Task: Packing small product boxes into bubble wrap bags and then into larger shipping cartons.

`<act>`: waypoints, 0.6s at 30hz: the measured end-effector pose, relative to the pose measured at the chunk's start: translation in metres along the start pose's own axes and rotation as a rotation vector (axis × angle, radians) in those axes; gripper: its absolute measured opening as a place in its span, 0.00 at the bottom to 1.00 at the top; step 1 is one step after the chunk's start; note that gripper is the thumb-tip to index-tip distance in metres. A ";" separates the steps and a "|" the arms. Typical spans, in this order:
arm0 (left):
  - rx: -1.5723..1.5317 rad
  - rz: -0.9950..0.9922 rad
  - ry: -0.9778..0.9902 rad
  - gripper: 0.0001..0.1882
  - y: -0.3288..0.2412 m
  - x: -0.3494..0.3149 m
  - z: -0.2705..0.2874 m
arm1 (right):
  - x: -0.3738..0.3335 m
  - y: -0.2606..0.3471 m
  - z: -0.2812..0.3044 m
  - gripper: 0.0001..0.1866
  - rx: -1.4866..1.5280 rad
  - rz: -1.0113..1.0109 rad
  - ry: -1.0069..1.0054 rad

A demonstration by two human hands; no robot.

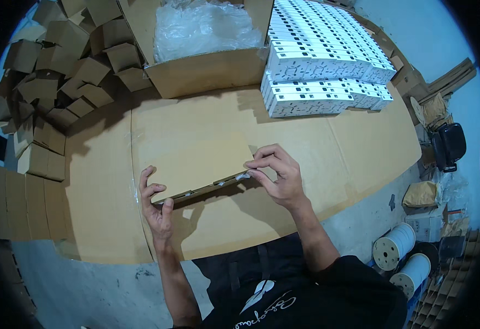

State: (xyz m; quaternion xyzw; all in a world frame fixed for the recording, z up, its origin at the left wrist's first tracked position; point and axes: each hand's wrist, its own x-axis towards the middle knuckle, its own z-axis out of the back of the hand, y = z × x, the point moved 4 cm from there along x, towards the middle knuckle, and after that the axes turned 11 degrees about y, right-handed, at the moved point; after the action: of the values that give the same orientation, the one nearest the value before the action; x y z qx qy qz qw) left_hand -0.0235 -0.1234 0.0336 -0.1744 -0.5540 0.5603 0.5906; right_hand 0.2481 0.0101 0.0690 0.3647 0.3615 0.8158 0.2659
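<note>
A flat brown cardboard piece (201, 164) is held a little above the cardboard-covered table (360, 148), its near edge facing me. My left hand (156, 200) grips its left end, thumb below and fingers on top. My right hand (275, 172) pinches the right end of the near edge, where a bit of clear plastic or tape (243, 176) shows between the fingertips.
An open carton (207, 71) lined with clear plastic stands at the back. Stacks of white boxes (322, 66) fill the back right. Folded brown cardboard pieces (59, 71) are heaped at the left, with flat ones (23, 203) nearer. White spools (396, 247) sit on the floor at right.
</note>
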 end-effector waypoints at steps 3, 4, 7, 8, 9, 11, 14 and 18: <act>-0.018 0.019 0.000 0.15 -0.002 0.001 0.000 | -0.001 0.005 0.001 0.13 0.034 -0.020 -0.033; -0.014 0.022 -0.002 0.15 -0.002 0.001 0.000 | 0.001 0.011 0.002 0.12 -0.010 0.014 -0.021; 0.025 -0.031 -0.005 0.14 -0.002 0.000 0.004 | 0.008 0.020 -0.003 0.12 -0.119 0.102 0.009; 0.029 -0.054 -0.016 0.15 -0.003 0.000 0.002 | 0.009 0.023 -0.004 0.12 -0.196 0.148 0.025; 0.035 -0.077 -0.027 0.15 -0.004 0.000 0.000 | 0.009 0.021 -0.007 0.12 -0.196 0.149 0.025; 0.187 -0.107 -0.007 0.16 -0.016 0.002 -0.002 | 0.008 0.018 -0.019 0.14 -0.182 0.205 0.072; 0.368 -0.124 0.007 0.20 -0.040 0.009 -0.021 | 0.005 0.030 -0.030 0.15 -0.294 0.213 0.086; 0.546 -0.209 -0.050 0.22 -0.044 0.005 -0.033 | -0.003 0.025 -0.057 0.15 -0.343 0.192 0.037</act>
State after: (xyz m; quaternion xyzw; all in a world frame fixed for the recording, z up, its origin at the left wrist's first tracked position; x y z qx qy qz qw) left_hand 0.0238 -0.1192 0.0611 0.0629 -0.4121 0.6289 0.6563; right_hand 0.2005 -0.0294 0.0605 0.3318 0.1856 0.8937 0.2384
